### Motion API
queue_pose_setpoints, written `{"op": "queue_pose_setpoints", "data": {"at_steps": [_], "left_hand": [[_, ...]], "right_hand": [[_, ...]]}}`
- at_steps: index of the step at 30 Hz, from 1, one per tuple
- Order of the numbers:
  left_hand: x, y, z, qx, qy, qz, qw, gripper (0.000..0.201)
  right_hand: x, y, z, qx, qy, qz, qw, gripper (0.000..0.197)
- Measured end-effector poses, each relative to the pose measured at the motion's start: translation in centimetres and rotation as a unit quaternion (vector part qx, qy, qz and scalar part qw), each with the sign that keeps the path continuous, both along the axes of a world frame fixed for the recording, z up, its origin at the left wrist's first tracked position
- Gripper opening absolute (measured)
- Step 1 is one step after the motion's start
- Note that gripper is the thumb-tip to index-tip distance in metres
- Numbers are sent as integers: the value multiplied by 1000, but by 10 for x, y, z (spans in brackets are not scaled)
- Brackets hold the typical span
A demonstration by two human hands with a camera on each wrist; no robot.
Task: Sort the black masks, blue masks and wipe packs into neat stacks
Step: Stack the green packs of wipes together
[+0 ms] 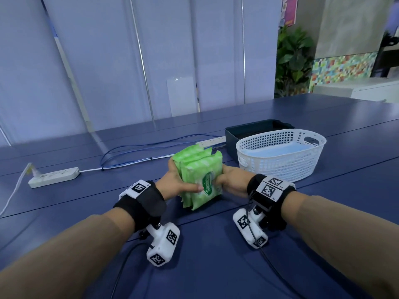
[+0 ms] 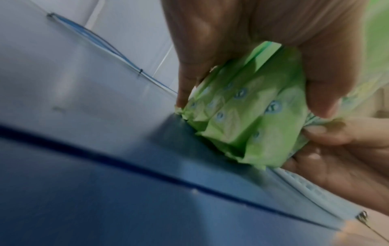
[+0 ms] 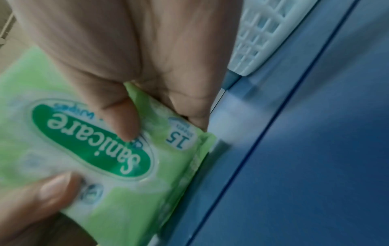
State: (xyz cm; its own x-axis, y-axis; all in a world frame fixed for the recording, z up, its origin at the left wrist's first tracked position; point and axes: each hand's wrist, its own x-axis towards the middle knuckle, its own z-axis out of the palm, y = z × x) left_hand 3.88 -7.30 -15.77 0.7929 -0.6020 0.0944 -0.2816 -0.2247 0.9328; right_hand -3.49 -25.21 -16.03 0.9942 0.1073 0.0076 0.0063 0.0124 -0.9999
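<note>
Wipe packs [image 1: 199,180]: gathered on edge, pressed between left hand [image 1: 174,182] and right hand [image 1: 232,182], left of white basket [image 1: 280,167]. Blue masks [image 1: 278,151]: stacked inside basket. Black masks: not visible.

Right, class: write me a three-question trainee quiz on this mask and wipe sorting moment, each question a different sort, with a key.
1. True or false: the wipe packs lie flat in one pile on the table.
2. Which hands hold the packs? A left hand only; B right hand only; C both.
3. Fill in: the blue masks lie inside the white ____.

Key: 1 false, they stand on edge, pressed together between the hands. 2 C. 3 basket.
</note>
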Motion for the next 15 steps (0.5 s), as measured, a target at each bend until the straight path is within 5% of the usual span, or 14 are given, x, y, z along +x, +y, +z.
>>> {"op": "queue_pose_setpoints", "data": {"at_steps": [4, 10, 13, 15], "left_hand": [[6, -1, -2, -49, 65, 53, 995, 123], [7, -19, 5, -89, 79, 112, 987, 112], [11, -31, 24, -100, 100, 122, 982, 122], [11, -43, 44, -82, 103, 103, 986, 121]], "right_hand": [[13, 13, 1, 53, -10, -62, 997, 58], [28, 15, 8, 97, 30, -110, 989, 39], [26, 6, 31, 24, 4, -98, 995, 31], [25, -11, 57, -96, -12, -113, 989, 49]]}}
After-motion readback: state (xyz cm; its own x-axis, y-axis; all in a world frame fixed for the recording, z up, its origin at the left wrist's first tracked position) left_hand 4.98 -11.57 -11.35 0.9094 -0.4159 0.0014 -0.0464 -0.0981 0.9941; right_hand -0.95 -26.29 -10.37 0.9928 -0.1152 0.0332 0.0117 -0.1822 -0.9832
